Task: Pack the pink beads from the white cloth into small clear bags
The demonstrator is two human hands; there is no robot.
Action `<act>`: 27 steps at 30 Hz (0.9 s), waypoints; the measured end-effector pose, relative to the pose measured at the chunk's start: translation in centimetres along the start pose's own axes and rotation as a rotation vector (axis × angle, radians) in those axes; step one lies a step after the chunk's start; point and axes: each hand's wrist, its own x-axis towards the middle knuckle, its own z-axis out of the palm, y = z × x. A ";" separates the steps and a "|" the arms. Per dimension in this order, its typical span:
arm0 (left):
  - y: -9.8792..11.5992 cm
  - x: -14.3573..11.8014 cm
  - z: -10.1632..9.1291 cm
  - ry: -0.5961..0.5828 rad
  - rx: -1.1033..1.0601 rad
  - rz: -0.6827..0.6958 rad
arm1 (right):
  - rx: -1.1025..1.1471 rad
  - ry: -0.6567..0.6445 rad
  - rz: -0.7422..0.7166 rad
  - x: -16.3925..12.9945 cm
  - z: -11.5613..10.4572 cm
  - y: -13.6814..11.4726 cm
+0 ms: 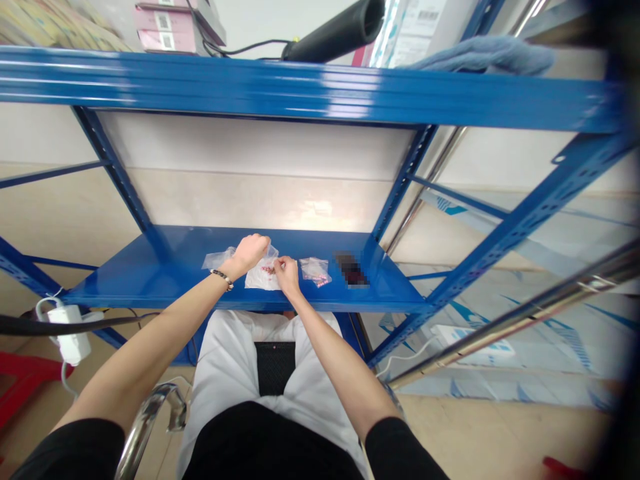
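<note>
My left hand (253, 251), with a beaded bracelet (223, 280) on its wrist, is closed with the fingertips turned down beside clear plastic (273, 251). What it holds is hidden. My right hand (287, 275) is closed in a pinch over the right side of a white sheet or pouch (257, 279); the thing in its fingertips is too small to name. Small reddish beads (269, 270) lie on the white piece between the hands. A clear bag (215, 260) lies left of my left wrist. Right of my right hand is a clear zip bag (315, 272) with pink-red beads inside.
These things rest on a blue metal shelf (175, 267). A dark, pixelated object (351, 269) lies at its right. Overhead runs a blue shelf beam (250, 93), with pink boxes (170, 30), a black tube (335, 33) and a blue cloth (490, 55) above. A white power adapter (73, 333) hangs at left.
</note>
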 end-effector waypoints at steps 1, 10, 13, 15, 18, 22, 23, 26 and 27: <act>0.1 0.0 0.1 -0.003 0.014 0.001 | 0.002 -0.005 -0.004 0.0 0.0 0.0; 0.0 0.6 0.2 -0.027 0.027 0.020 | 0.169 -0.035 -0.021 0.0 -0.2 -0.1; -0.3 0.6 0.1 -0.022 0.006 0.018 | 0.295 -0.124 0.023 0.1 0.0 0.2; -0.4 0.6 0.0 -0.017 -0.016 0.015 | 0.338 -0.155 0.036 0.1 0.1 0.3; -0.4 0.6 0.0 -0.005 -0.055 0.011 | 0.320 -0.152 0.015 0.2 0.2 0.4; -0.3 0.7 0.0 0.001 -0.113 -0.007 | 0.351 -0.168 0.005 0.2 0.2 0.2; -0.3 0.7 0.0 0.001 -0.126 -0.012 | 0.363 -0.170 0.008 0.2 0.2 0.1; -0.3 0.6 -0.1 0.010 -0.161 -0.022 | 0.353 -0.144 0.014 0.1 0.1 0.0; -0.3 0.5 -0.1 0.016 -0.173 -0.025 | 0.340 -0.130 0.009 0.1 0.0 0.0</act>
